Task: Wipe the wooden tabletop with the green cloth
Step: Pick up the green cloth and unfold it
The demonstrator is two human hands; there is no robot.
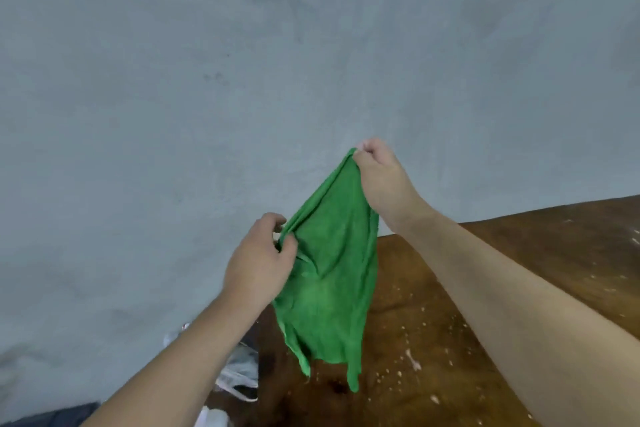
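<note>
Hanging in the air above the wooden counter (519,253), green cloth (332,281), right hand (384,180) pinching its corner at 12 o'clock, left hand (259,260) closed on its 9 o'clock edge, pale crumbs (412,357) scattered at 5 o'clock.

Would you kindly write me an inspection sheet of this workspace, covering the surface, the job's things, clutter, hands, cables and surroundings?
Surface: wooden tabletop, dark brown, speckled with pale crumbs and smears, mostly toward its right and near side.
Job's things: green cloth, held up in the air above the table and hanging loose, not yet on the wood.
Clutter: white and grey fabric items beside the table's left edge; too blurred to identify.
Hands: left hand pinches the cloth's left edge; right hand grips its top corner, higher up.
Cables: nothing seen.
Surroundings: plain grey wall behind, with faint scuff marks.
</note>
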